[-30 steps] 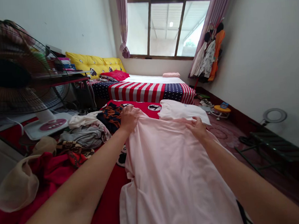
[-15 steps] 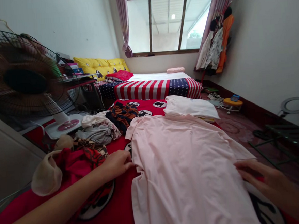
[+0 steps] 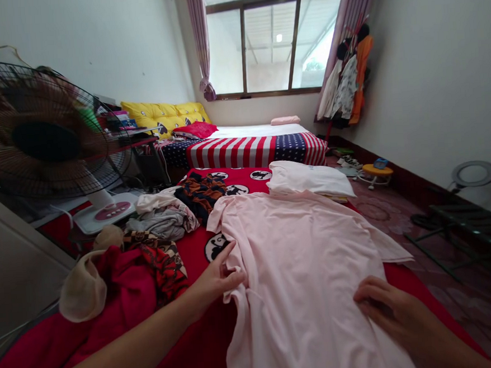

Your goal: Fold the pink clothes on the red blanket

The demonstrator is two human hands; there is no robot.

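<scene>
A pale pink T-shirt [image 3: 302, 270] lies spread out on the red patterned sheet [image 3: 189, 345], its sleeves toward the far side. At the shirt's left edge is my left hand [image 3: 214, 281], its index finger stretched out and its thumb apart, touching the creased side. Curled fingers of my right hand [image 3: 395, 308] grip the shirt's right edge, lower down; the fingertips are partly hidden. Beyond the collar rests a folded white garment [image 3: 312, 178]. Left of the shirt are a rumpled grey garment [image 3: 159, 221], a dark-and-orange one [image 3: 204, 195] and a crimson one [image 3: 128, 282].
An electric fan [image 3: 44, 142] stands at the left. Against the window wall is a bed with a flag-patterned cover [image 3: 235, 151]. On the right floor are an orange-topped stool [image 3: 377, 170], a dark green slatted rack [image 3: 471, 224] and a ring light [image 3: 474, 173].
My left hand has shifted right with its index finger and thumb now spread. My right hand has moved inward and nearer, drawing the shirt's right edge leftward. The view has tilted slightly.
</scene>
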